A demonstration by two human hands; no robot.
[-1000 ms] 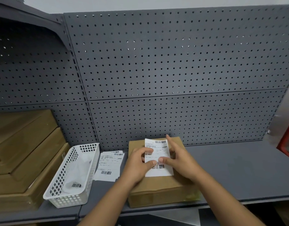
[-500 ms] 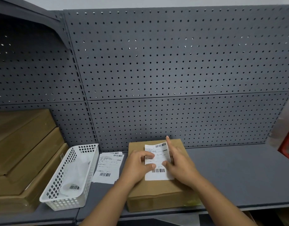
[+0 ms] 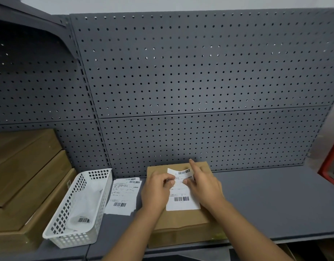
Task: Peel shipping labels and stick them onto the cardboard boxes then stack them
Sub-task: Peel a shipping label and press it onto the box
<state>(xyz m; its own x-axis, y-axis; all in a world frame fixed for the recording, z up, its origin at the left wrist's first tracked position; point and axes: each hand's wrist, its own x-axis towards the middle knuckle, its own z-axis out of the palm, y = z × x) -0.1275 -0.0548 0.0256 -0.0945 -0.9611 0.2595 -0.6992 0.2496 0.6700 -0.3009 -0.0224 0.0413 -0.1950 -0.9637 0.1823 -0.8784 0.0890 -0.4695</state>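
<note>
Left hand (image 3: 156,191): thumb and fingers curled together, pinching upper left edge of shipping label (image 3: 182,194). Right hand (image 3: 204,187): fingers spread flat on label's right side, index raised and pointing away. Label lying on top of cardboard box (image 3: 181,219) on grey shelf (image 3: 275,200); white, barcodes top and bottom, top edge curled up. White basket (image 3: 78,208) to left, holding backing sheets with a barcode. Loose label stack (image 3: 122,196) between basket and box. Stacked cardboard boxes (image 3: 24,185) far left
</note>
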